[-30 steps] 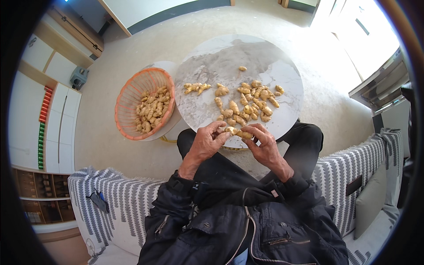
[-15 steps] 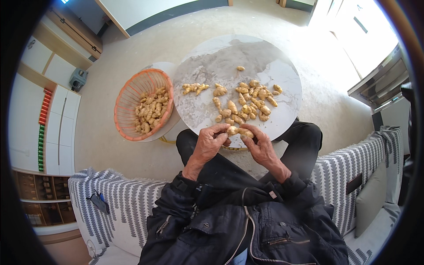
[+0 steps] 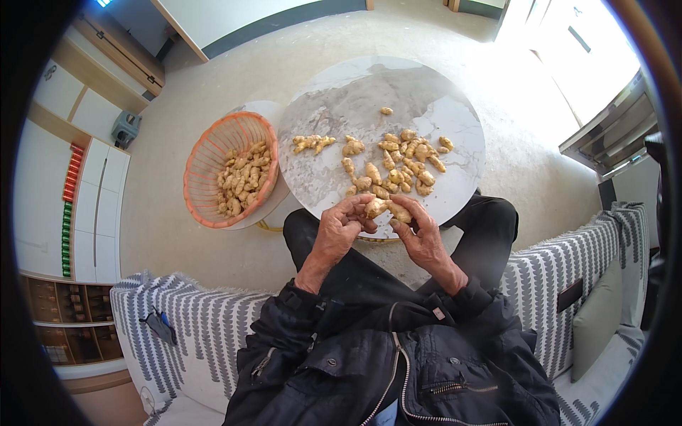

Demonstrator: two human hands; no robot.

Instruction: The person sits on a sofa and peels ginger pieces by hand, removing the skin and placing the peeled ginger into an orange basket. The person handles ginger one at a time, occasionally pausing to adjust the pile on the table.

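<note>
Between my two hands, over the near edge of the round marbled table (image 3: 327,89), is a knobbly piece of ginger root (image 3: 387,207). My left hand (image 3: 341,231) is closed on its left end, thumb and fingers pinching it. The right end is gripped by my right hand (image 3: 419,236), thumb below and fingers above. Just beyond my hands lies a loose heap of ginger pieces (image 3: 410,163). A branching ginger root (image 3: 312,143) rests apart at the table's left side, and one small piece (image 3: 386,111) sits alone farther back.
Left of the table, an orange plastic basket (image 3: 195,170) with many ginger pieces stands on a smaller round surface (image 3: 273,110). A sofa with a grey-and-white patterned cover (image 3: 192,319) is behind me. A grey stool (image 3: 126,128) stands by the left cabinets.
The ginger piece has been turned and lifted slightly between my hands, showing a broader knob at its left end. Both hands keep hold in nearly the same place.
</note>
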